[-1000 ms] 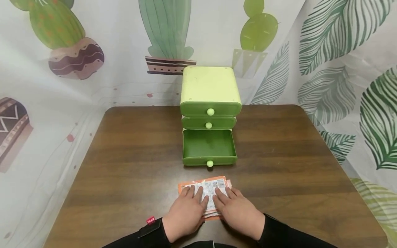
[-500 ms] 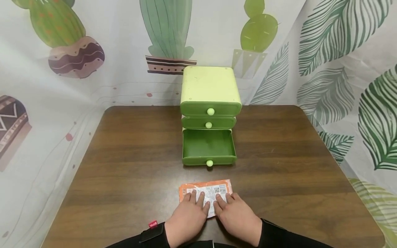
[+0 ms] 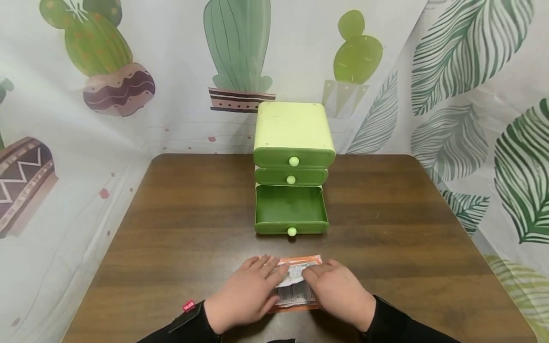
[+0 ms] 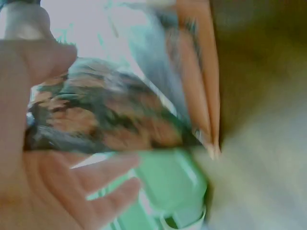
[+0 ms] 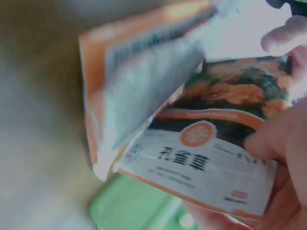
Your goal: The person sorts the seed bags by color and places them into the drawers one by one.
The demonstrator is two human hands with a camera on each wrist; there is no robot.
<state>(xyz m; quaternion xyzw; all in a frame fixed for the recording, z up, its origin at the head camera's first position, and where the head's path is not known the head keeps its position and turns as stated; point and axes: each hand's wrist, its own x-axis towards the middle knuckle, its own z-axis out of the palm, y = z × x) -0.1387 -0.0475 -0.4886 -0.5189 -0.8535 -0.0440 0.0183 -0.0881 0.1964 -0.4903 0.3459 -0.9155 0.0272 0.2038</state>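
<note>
Both hands hold a small stack of orange-and-white seed packets (image 3: 296, 275) near the front of the table, before the drawer box. In the right wrist view the top packet (image 5: 192, 160) shows orange flowers and printed characters; the packets beneath fan apart at one side. My left hand (image 3: 246, 294) grips the stack's left end, its thumb on one face and its fingers behind, as the left wrist view shows. On the right end, my right hand (image 3: 340, 294) pinches the packets between thumb and fingers. The hands cover both ends of the stack in the head view.
A yellow-green drawer box (image 3: 293, 126) stands at the table's back centre. Its bottom drawer (image 3: 291, 205) is pulled out with nothing inside; the middle and top drawers are closed. Cloth (image 3: 171, 62) printed with cacti and leaves hangs behind the brown wooden table (image 3: 193, 205).
The fingers lay spread over the packets' face earlier; now the hands grip the ends, with the packets bent and fanned. The left hand has shifted left. The head view has tilted slightly.
</note>
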